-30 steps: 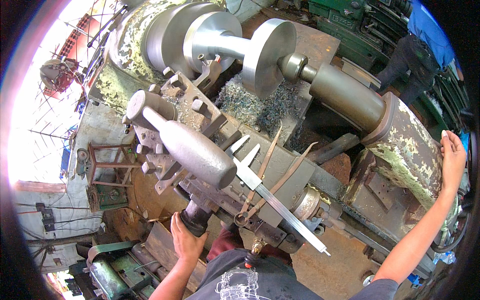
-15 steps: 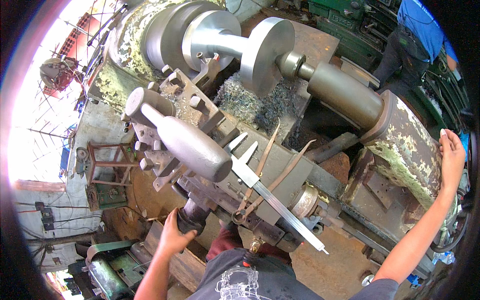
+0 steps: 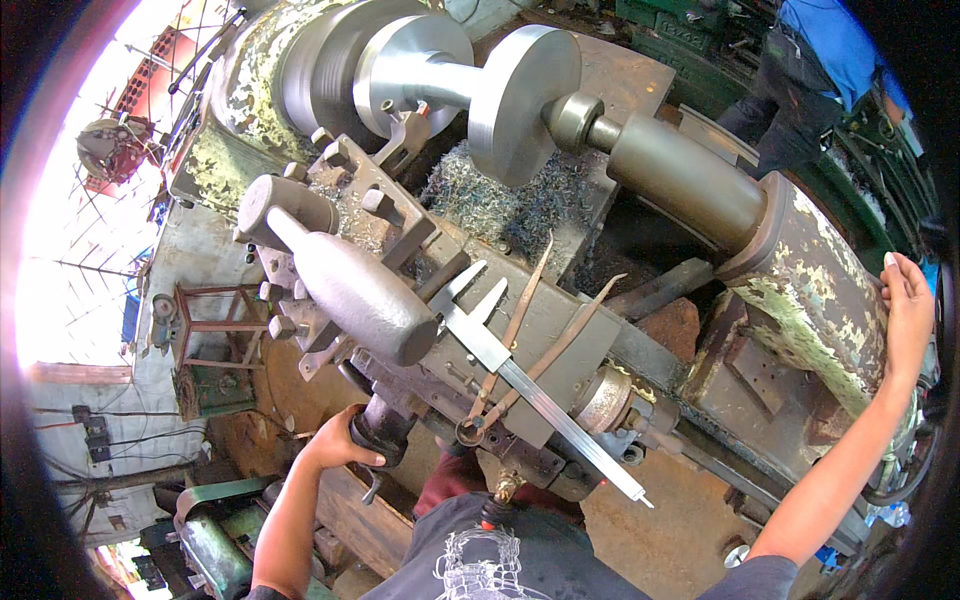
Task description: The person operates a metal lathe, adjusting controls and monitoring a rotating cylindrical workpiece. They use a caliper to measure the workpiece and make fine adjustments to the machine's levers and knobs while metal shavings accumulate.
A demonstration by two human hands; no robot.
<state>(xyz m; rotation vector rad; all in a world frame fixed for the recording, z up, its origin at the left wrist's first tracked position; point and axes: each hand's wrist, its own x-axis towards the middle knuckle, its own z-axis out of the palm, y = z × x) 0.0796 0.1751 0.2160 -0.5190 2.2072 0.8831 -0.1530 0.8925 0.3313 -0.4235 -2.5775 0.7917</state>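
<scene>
My left hand [image 3: 338,440] is wrapped round a dark, round handwheel hub [image 3: 383,430] at the front of the lathe carriage [image 3: 480,370]; a small crank handle [image 3: 372,488] shows beneath it. My right hand [image 3: 906,300] rests with extended fingers on the outer end of the peeling green-and-brown tailstock [image 3: 815,270]. Between the chuck [image 3: 330,75] and the tailstock sits a shiny steel workpiece with two large discs [image 3: 525,105]. On the carriage lie a vernier caliper [image 3: 530,385], a rusty outside caliper [image 3: 518,325] and a thick grey mallet-shaped tool [image 3: 360,300].
Metal shavings [image 3: 500,200] pile up below the workpiece. Bolts stick out of the tool post [image 3: 378,203]. A person in a blue shirt [image 3: 830,50] stands at the far right. At the lower left are a green machine [image 3: 215,540] and a wooden board [image 3: 345,505].
The carriage, with the tools on it, has shifted slightly left. My left hand and forearm have moved a little left, and the crank handle has come into sight. My right hand stays on the tailstock.
</scene>
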